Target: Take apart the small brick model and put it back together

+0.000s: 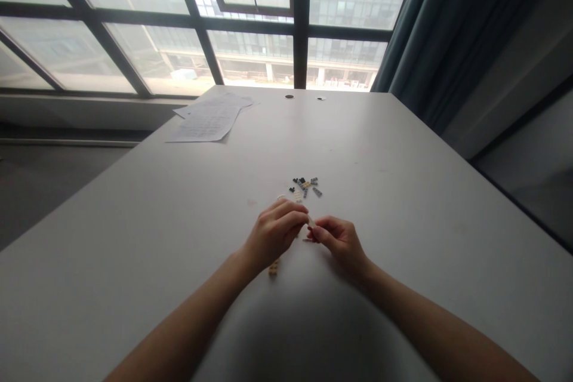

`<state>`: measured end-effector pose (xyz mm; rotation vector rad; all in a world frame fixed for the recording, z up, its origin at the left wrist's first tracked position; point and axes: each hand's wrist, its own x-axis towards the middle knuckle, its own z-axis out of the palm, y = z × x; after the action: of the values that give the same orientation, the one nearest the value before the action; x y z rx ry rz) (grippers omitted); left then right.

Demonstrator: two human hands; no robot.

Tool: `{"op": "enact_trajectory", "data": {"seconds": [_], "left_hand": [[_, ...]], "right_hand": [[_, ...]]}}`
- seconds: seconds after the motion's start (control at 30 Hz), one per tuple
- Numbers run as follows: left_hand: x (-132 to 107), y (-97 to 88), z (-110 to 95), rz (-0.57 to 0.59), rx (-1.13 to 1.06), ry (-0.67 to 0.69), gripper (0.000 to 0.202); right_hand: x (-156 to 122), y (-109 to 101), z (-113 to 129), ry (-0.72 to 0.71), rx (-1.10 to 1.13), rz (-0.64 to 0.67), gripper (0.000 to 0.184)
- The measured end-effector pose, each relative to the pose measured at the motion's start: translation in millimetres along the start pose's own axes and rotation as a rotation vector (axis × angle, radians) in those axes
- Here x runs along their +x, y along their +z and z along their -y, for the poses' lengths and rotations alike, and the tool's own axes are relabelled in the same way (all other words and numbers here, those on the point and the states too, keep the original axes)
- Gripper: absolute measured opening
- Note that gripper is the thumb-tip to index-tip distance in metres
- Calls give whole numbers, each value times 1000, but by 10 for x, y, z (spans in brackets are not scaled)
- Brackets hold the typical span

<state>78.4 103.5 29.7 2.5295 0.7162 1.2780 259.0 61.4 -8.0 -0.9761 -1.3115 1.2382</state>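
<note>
Both hands meet over the middle of the white table (403, 191). My left hand (275, 231) is curled, fingers pressed together on a small pale building piece (310, 222) that pokes out between the two hands. My right hand (340, 242) pinches the same piece from the right. A tan studded strip (273, 267) lies on the table just under my left wrist. A small pile of grey, dark and tan bricks (305, 185) lies just beyond the hands.
Printed paper sheets (208, 120) lie at the far left of the table. Two small round holes (289, 96) sit near the far edge by the window. A dark curtain (452, 30) hangs at the right.
</note>
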Motion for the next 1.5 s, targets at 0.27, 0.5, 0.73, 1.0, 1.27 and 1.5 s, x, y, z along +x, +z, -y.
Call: {"op": "enact_trajectory", "data": {"seconds": [0.27, 0.5, 0.73, 1.0, 1.27, 1.5], "left_hand": [[-9, 53, -17, -11, -9, 22, 14], [-9, 60, -16, -22, -12, 87, 12], [-23, 57, -3, -5, -13, 125, 13], [-21, 58, 3, 42, 54, 69, 15], [-18, 62, -4, 3, -24, 34, 12], [3, 49, -56, 38, -72, 57, 14]], "right_hand": [[8, -18, 21, -89, -184, -127, 16], [37, -14, 12, -31, -83, -126, 14], [51, 0, 48, -17, 21, -109, 12], [71, -12, 50, -17, 24, -212, 13], [37, 37, 33, 59, 168, -69, 18], [42, 35, 13, 42, 156, -24, 14]]}}
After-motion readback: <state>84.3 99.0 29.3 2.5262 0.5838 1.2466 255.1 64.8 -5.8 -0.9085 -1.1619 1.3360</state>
